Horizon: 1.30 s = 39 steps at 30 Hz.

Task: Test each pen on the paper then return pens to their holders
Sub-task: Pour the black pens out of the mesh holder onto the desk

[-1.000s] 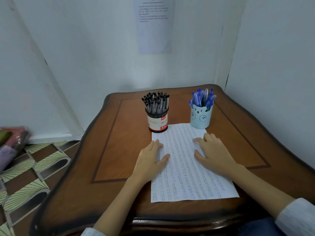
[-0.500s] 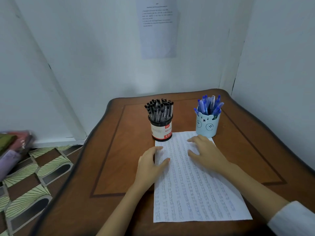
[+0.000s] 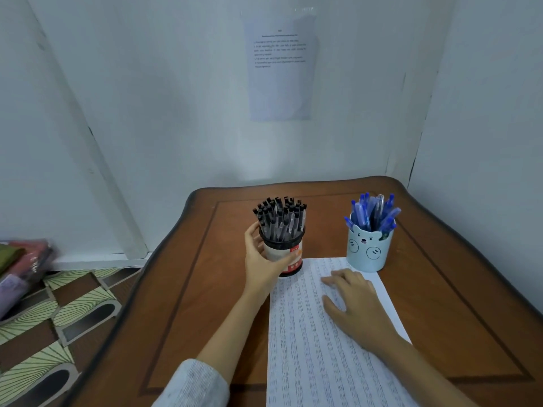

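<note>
Curled around the black pen cup (image 3: 289,255), the left hand (image 3: 260,261) held it from its left side, thumb lying across the white and red label at the front and fingers wrapped behind the black rim. Whether the cup stood on the table (image 3: 188,289) or was raised a little off it could not be told. It sat at the upper left corner of the paper (image 3: 311,362), upright, packed with black pens (image 3: 280,217) standing caps up.

The right hand (image 3: 357,308) lay palm down on the upper part of the paper, fingers loose and a little spread, gripping nothing. Its fingertips pointed toward the far left, short of the pale blue cup (image 3: 368,255), which had a bear face drawn on it. That cup stood just past the top right corner of the sheet, touching or nearly touching its edge, and held a bunch of blue pens (image 3: 373,214) leaning outward. The two cups were apart, with bare wood between them.

The paper was covered in rows of small marks and ran down toward the near edge of the brown wooden table. A light knitted sleeve (image 3: 194,383) showed at the left forearm. On the white wall behind, a printed sheet (image 3: 280,69) hung above the table; its text was too small to read. To the left lay a patterned tiled floor (image 3: 58,312) and a blurred bundle of coloured cloth (image 3: 23,259).
</note>
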Each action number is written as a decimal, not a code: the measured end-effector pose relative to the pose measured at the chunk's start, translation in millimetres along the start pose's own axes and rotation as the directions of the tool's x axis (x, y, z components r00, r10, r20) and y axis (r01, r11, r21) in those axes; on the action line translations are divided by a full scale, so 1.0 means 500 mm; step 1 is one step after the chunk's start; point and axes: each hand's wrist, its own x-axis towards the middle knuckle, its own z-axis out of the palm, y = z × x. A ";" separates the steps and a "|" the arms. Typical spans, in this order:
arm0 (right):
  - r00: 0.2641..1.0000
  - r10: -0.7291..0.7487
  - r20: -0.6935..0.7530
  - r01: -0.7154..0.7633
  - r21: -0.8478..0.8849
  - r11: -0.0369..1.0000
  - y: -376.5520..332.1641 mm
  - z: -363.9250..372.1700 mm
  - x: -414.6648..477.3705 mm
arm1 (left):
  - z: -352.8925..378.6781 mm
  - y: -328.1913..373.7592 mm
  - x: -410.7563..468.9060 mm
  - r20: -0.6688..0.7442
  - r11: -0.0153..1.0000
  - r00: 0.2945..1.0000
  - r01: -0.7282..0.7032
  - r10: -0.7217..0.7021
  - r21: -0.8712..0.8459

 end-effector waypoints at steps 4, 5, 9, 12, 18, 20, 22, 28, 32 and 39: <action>1.000 0.001 -0.003 -0.001 -0.006 1.000 0.002 0.002 0.002 | -0.004 -0.010 0.004 -0.048 0.999 0.998 -0.042 0.041 -0.007; 1.000 0.007 0.001 -0.007 -0.005 1.000 0.002 0.002 0.002 | -0.008 -0.011 0.002 -0.058 0.999 0.997 -0.053 0.053 -0.005; 1.000 0.021 0.010 -0.021 0.010 1.000 -0.001 -0.003 0.002 | -0.040 -0.003 -0.016 -0.094 0.996 0.991 -0.091 0.093 0.023; 0.999 0.044 0.027 -0.045 0.031 0.999 -0.005 -0.009 0.001 | -0.084 0.015 -0.032 -0.087 0.990 0.988 -0.122 0.128 0.072; 0.958 0.167 0.232 -0.187 0.070 0.980 -0.025 -0.042 0.011 | -0.195 0.051 -0.062 0.056 0.901 0.962 -0.270 0.267 0.339; 0.925 0.189 0.329 -0.251 0.157 0.955 -0.037 -0.058 0.023 | -0.233 0.057 -0.065 0.175 0.773 0.924 -0.381 0.341 0.506; 0.934 0.130 0.333 -0.222 0.255 0.941 -0.063 -0.068 0.031 | -0.261 0.058 -0.071 0.288 0.615 0.890 -0.452 0.353 0.646; 0.953 -0.157 0.257 0.007 0.500 0.866 -0.199 -0.063 0.028 | -0.297 0.055 -0.098 0.436 0.377 0.837 -0.540 0.331 0.752; 0.935 -0.261 0.242 0.166 0.353 0.921 -0.265 -0.045 0.040 | -0.300 0.056 -0.118 0.462 0.335 0.808 -0.578 0.366 0.744; 0.928 -0.230 0.295 0.247 -0.021 0.969 -0.301 0.010 0.054 | -0.309 0.057 -0.141 0.448 0.343 0.795 -0.589 0.409 0.732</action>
